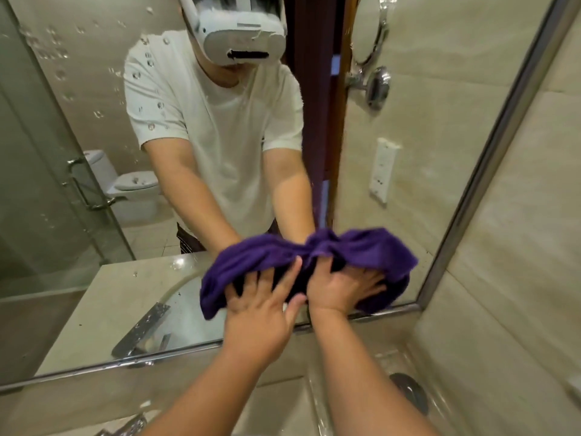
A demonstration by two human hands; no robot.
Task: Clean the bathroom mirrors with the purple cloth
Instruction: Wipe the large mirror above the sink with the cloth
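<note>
Across most of the frame stands the big wall mirror (440,184), its metal edge running along the bottom and up the right side. Below it, at the bottom of the frame, lies the sink basin (283,404).

At the lower right corner of the glass sits the purple cloth (267,256), bunched and spread wide, pressed flat against the mirror just above the bottom edge. Both hands are on it. The left hand (261,303) has its fingers splayed and pushes on the cloth's left part. The right hand (342,287) does the same just beside it, fingers fanned out rather than gripping.

Toward the upper left of the frame, water droplets (61,73) and streaks dot the glass, and a few more show at lower left. The right side of the glass looks clearer.

My reading is that the wiping is under way but well short of done. The lower right corner is being worked now, and the wet left and upper stretches remain. A small round mirror (367,29) shows only as a reflection at upper right, and whether it is clean cannot be told.
</note>
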